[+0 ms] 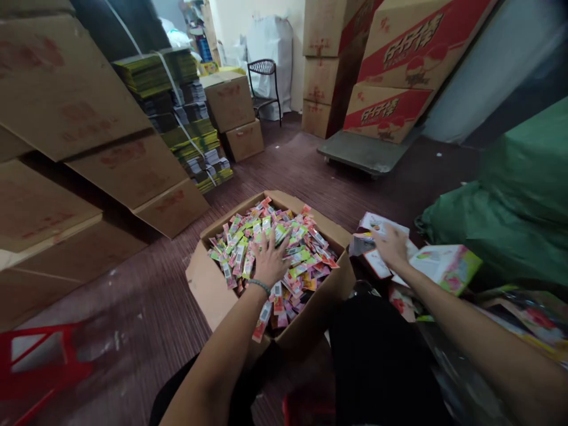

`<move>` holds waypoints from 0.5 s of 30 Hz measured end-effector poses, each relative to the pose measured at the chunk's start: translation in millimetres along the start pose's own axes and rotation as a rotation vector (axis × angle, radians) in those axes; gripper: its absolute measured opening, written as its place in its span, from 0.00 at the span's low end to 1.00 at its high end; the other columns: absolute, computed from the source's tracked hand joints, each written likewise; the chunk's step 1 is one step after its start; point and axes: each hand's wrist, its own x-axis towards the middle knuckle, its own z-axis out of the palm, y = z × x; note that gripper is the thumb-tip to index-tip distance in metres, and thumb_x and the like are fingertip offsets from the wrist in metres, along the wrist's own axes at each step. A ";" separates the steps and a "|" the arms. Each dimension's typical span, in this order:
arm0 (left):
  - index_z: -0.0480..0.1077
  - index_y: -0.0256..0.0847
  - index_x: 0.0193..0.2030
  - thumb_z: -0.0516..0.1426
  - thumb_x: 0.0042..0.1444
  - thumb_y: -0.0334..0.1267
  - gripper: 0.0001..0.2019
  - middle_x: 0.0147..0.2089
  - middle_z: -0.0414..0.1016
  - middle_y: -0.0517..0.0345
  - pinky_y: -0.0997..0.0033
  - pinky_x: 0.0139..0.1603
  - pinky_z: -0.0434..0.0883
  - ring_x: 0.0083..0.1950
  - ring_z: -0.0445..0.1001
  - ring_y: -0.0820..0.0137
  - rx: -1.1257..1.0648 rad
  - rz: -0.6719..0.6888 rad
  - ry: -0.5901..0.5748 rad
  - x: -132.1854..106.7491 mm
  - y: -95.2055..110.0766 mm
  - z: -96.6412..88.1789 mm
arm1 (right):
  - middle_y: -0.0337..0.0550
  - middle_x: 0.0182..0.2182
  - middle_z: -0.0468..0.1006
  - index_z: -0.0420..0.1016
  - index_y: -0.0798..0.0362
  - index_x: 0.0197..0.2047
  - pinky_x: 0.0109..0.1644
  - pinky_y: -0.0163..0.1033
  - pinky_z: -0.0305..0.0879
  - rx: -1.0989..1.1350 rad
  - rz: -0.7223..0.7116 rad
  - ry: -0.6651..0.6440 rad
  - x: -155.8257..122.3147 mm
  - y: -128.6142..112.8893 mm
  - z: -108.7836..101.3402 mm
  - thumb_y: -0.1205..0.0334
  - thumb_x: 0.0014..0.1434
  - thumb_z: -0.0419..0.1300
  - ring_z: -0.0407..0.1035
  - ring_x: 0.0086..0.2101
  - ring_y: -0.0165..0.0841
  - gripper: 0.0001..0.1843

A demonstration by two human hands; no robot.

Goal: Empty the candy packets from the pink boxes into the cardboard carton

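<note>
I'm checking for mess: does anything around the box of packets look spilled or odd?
Yes. The open brown cardboard box is heaped with small pink and green packets, and a few hang over its near rim, below the left hand, which lies spread on the heap. Nothing looks damaged.

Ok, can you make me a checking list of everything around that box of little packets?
Surface: dark reddish ribbed floor.
Things: open brown cardboard box heaped with small pink and green sachets; white printed cartons beside it.
Clutter: red plastic frame, green fabric sack.
Hands: left hand flat on sachets, fingers spread; right hand on cartons, grip unclear.
Cables: nothing seen.
Surroundings: stacked brown cardboard boxes, red-and-white cartons on grey trolley, black wire chair.
</note>
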 end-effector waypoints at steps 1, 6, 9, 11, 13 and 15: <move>0.59 0.59 0.74 0.54 0.66 0.54 0.30 0.81 0.42 0.51 0.22 0.70 0.45 0.79 0.39 0.38 0.004 -0.066 -0.031 10.9 -6.3 8.6 | 0.65 0.64 0.64 0.62 0.62 0.71 0.67 0.58 0.59 0.012 -0.139 -0.107 2.7 -24.5 20.5 0.41 0.66 0.48 0.59 0.64 0.55 0.41; 0.52 0.63 0.76 0.48 0.69 0.57 0.30 0.81 0.39 0.54 0.21 0.68 0.50 0.79 0.38 0.39 -0.048 -0.336 -0.106 59.6 -54.4 35.8 | 0.52 0.75 0.43 0.47 0.42 0.78 0.71 0.69 0.42 -0.215 -0.691 -0.559 -1.3 -133.5 101.9 0.26 0.59 0.56 0.34 0.72 0.64 0.53; 0.51 0.64 0.76 0.46 0.68 0.59 0.31 0.81 0.39 0.53 0.22 0.68 0.50 0.79 0.39 0.39 -0.080 -0.402 -0.136 87.2 -75.5 47.3 | 0.53 0.74 0.45 0.49 0.39 0.77 0.69 0.71 0.45 -0.262 -0.764 -0.607 -8.0 -171.6 135.5 0.29 0.64 0.54 0.35 0.71 0.64 0.46; 0.50 0.62 0.77 0.46 0.68 0.61 0.32 0.81 0.40 0.50 0.21 0.67 0.50 0.78 0.40 0.35 -0.091 -0.416 -0.139 102.9 -81.3 58.6 | 0.57 0.72 0.51 0.61 0.43 0.73 0.65 0.72 0.52 -0.281 -0.766 -0.609 -6.4 -184.1 155.6 0.35 0.67 0.52 0.37 0.71 0.64 0.38; 0.50 0.59 0.77 0.46 0.68 0.60 0.33 0.81 0.42 0.47 0.20 0.67 0.49 0.78 0.41 0.33 -0.074 -0.427 -0.104 113.3 -79.8 71.9 | 0.60 0.70 0.53 0.69 0.48 0.68 0.62 0.72 0.56 -0.295 -0.775 -0.613 -0.7 -186.7 174.8 0.41 0.68 0.53 0.39 0.70 0.62 0.32; 0.50 0.57 0.78 0.46 0.68 0.59 0.33 0.80 0.43 0.45 0.21 0.68 0.49 0.78 0.41 0.33 -0.044 -0.428 -0.059 117.2 -72.6 83.3 | 0.62 0.70 0.54 0.70 0.51 0.67 0.61 0.72 0.58 -0.304 -0.786 -0.601 6.0 -182.8 192.2 0.45 0.69 0.52 0.41 0.70 0.61 0.29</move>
